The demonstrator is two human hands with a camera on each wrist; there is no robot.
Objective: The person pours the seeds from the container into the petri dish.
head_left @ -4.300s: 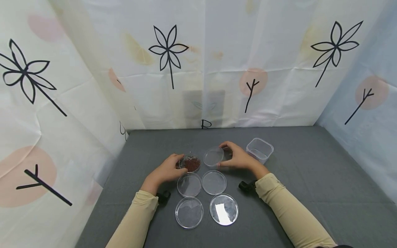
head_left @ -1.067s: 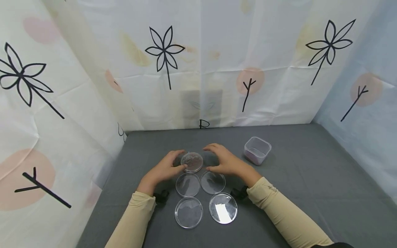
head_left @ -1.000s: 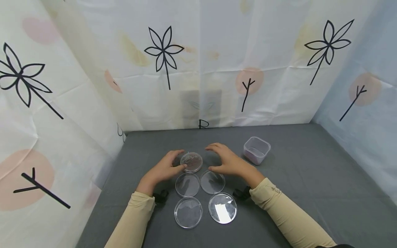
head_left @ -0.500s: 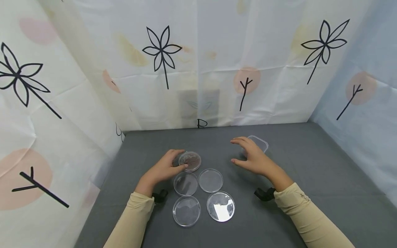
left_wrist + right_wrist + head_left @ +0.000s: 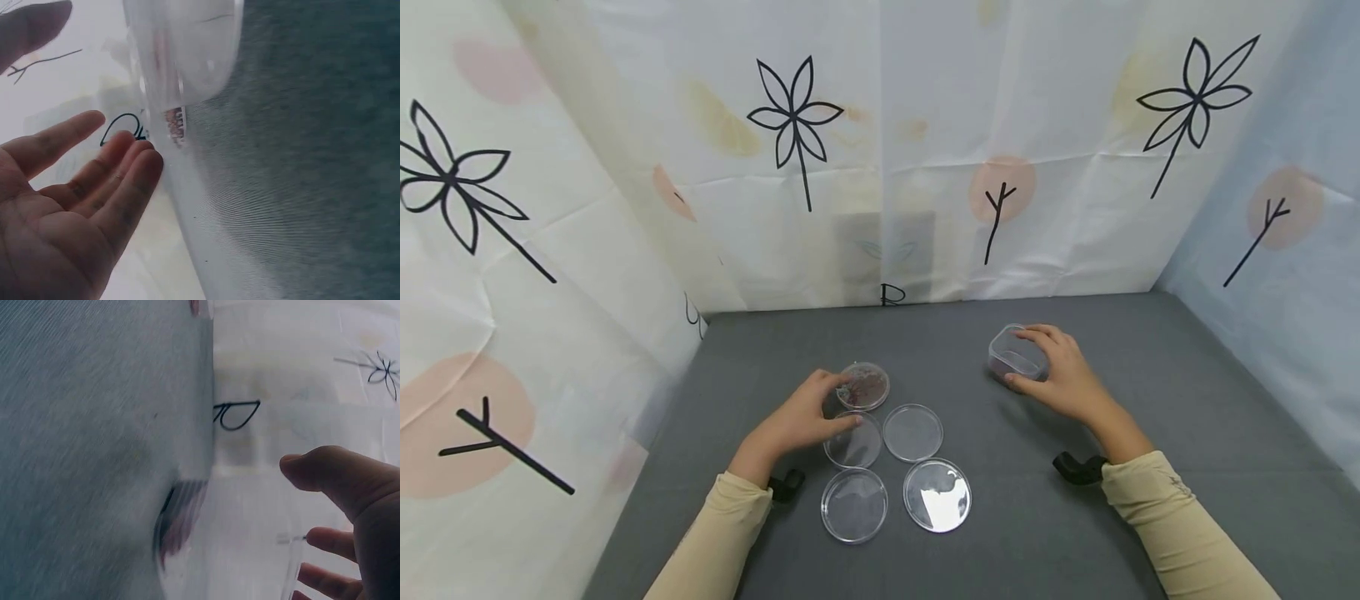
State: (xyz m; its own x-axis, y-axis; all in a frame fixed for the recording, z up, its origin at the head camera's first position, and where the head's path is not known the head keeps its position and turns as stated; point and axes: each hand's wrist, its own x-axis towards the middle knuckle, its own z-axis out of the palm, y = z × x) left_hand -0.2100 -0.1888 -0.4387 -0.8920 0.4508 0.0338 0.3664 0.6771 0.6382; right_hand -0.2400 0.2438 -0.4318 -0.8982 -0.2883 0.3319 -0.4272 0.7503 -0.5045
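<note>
My left hand (image 5: 805, 412) has relaxed, spread fingers beside a round petri dish (image 5: 865, 387) of reddish-brown grains under a clear lid. Its fingertips are at that dish's left rim and its thumb overlaps a clear dish (image 5: 853, 446) in front. In the left wrist view the palm (image 5: 56, 244) holds nothing. Farther right, my right hand (image 5: 1060, 375) reaches around the right side of a clear plastic tub (image 5: 1009, 360), fingers at the far rim and thumb at the near side. The right wrist view shows the thumb (image 5: 319, 467) standing off the tub.
More clear round dishes lie in front on the grey tabletop (image 5: 1000, 517): one at middle right (image 5: 913, 433), one at front left (image 5: 853, 506), and one at front right (image 5: 937, 495) reflecting light. A patterned white curtain (image 5: 925, 167) closes off the back and sides.
The clear dish part my right hand held at first now covers the grain-filled dish. My right hand has since moved right to the tub. My left hand has shifted slightly toward the front.
</note>
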